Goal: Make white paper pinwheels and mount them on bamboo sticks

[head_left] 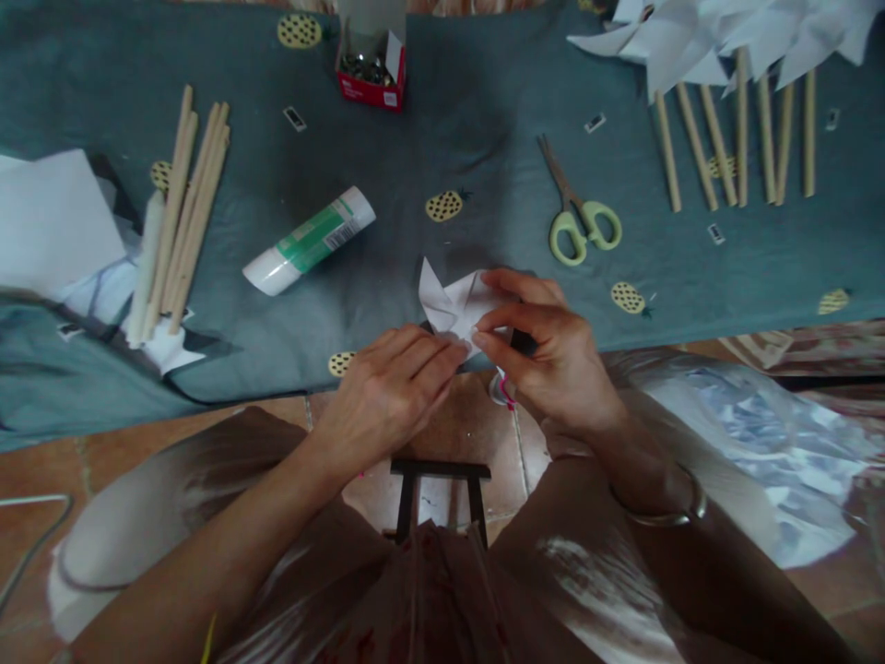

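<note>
A white paper pinwheel (453, 302) with folded blades is held at the table's near edge, in front of my body. My left hand (397, 383) grips its lower left side, with the fingertips pressed on the paper near the middle. On the other side my right hand (546, 346) pinches close to the centre with thumb and forefinger, while another finger rests on the upper right blade. Whether a small pin sits between the right fingertips cannot be made out. Part of the pinwheel's lower side is hidden behind my fingers.
Green scissors (584, 221) lie to the right, a glue stick (309, 242) to the left. Wooden sticks (190, 212) and white paper sheets (59, 226) are at far left. An open red box (371, 90) of metal pins stands behind. Several pinwheels on sticks (681, 46) lie at upper right.
</note>
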`<state>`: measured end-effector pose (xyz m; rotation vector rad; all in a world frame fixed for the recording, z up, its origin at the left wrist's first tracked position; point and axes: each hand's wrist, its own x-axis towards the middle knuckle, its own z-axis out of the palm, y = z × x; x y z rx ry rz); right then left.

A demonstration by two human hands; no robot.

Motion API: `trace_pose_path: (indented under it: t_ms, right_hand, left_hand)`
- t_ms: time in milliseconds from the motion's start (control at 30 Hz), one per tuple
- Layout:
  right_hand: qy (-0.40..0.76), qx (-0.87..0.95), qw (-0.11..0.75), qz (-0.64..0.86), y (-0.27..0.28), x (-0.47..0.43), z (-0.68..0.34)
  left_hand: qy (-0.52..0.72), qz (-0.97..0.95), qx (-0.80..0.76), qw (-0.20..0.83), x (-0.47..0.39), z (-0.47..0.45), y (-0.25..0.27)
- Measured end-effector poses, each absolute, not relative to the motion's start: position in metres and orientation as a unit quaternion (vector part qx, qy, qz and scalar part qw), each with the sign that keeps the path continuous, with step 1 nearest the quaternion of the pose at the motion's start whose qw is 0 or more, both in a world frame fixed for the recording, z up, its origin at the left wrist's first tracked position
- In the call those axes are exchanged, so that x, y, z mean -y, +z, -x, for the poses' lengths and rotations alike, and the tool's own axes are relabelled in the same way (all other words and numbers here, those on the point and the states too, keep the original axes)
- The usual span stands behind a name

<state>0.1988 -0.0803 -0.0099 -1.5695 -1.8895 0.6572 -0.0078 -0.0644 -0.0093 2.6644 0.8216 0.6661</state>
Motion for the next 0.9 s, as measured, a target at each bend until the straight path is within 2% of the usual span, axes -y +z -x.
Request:
trace_pose_path:
  t_ms: [533, 900]
  right_hand:
    - [0.180, 0.728, 0.294, 0.593, -0.0113, 0.0798, -0.1898]
    - [0.184, 0.723, 0.288, 0.600, -0.0113, 0.0803, -0.1892]
  left_hand:
    - [0.220, -0.925, -0.266, 0.161, 0.0636, 0.0073, -0.0116]
    - [0.218, -0.925, -0.269, 0.156, 0.0635, 0.0068, -0.0113]
